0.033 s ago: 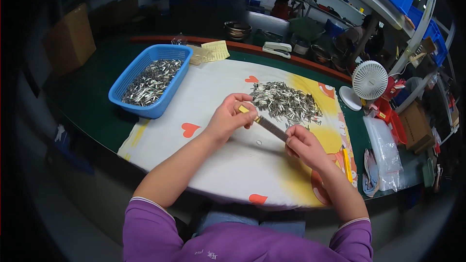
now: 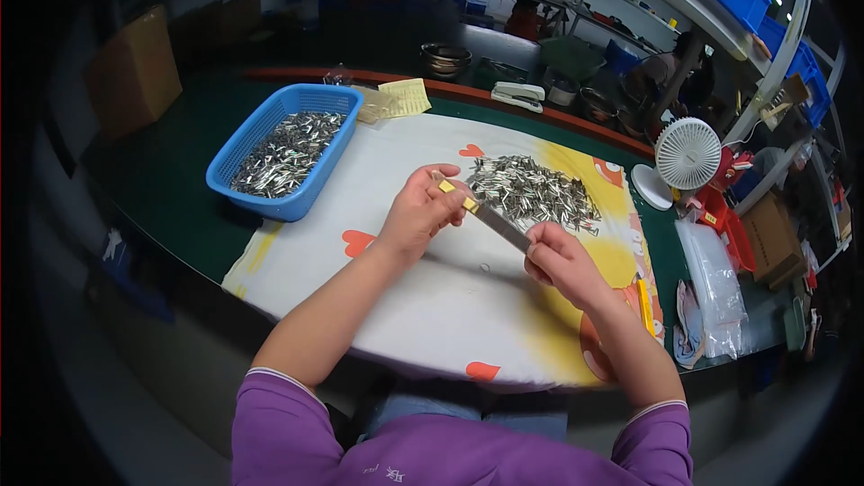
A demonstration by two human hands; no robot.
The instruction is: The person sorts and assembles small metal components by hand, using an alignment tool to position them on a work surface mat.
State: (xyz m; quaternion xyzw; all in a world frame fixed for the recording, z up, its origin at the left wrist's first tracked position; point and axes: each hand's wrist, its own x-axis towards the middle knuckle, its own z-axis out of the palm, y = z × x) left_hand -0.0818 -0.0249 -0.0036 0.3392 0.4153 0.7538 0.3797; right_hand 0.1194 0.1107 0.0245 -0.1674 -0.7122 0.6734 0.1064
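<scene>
A narrow dark-grey strip [image 2: 500,224] with yellow patches toward its left end is stretched slantwise between my two hands above the cloth. My left hand [image 2: 423,213] pinches the strip's upper left end, fingers closed round it. At the lower right end, my right hand [image 2: 560,257] grips it between thumb and curled fingers. Just beyond the strip lies a loose pile of small, shiny metal pieces [image 2: 535,191]. More such pieces [image 2: 288,157] fill a blue plastic basket [image 2: 304,204] to the left. A tiny ring-like thing [image 2: 484,267] rests on the cloth below the strip.
A patterned cloth [image 2: 432,324] covers part of the green table [image 2: 171,207]. Behind are a yellow paper [image 2: 407,96] and a white stapler [image 2: 517,95]. To the right are a white fan [image 2: 687,154], a yellow cutter [image 2: 645,308] and clear plastic bags [image 2: 711,279]. People are in the background.
The strip has turned slightly in my hands, and two separate yellow patches now show on it. My left hand's fingers have shifted a little. The whole view has moved slightly.
</scene>
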